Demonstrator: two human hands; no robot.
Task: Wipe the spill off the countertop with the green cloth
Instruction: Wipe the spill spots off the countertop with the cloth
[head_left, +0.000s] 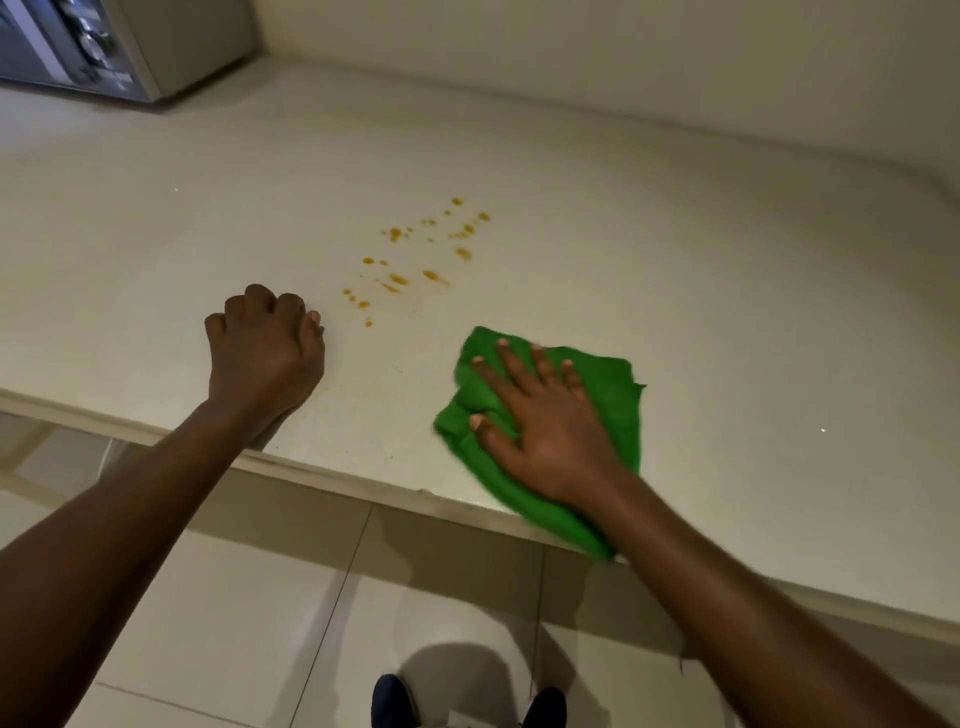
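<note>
The spill (415, 260) is a scatter of small orange-brown drops on the pale worktop (675, 260), running in a loose diagonal from near my left hand up toward the back wall; none of it looks smeared, so I judge the wiping has not reached it. The green cloth (608, 395) lies bunched near the front edge, one corner hanging over it, just short of the nearest drops. My right hand (545, 415) lies flat on it with the fingers (540, 364) spread, I think to hold down as much cloth as I can for a broad push up and left. My left hand (265, 348) rests curled into a loose fist beside the spill, gripping nothing, likely propping me as I lean in. A microwave (104, 47) sits far back left, well apart.
</note>
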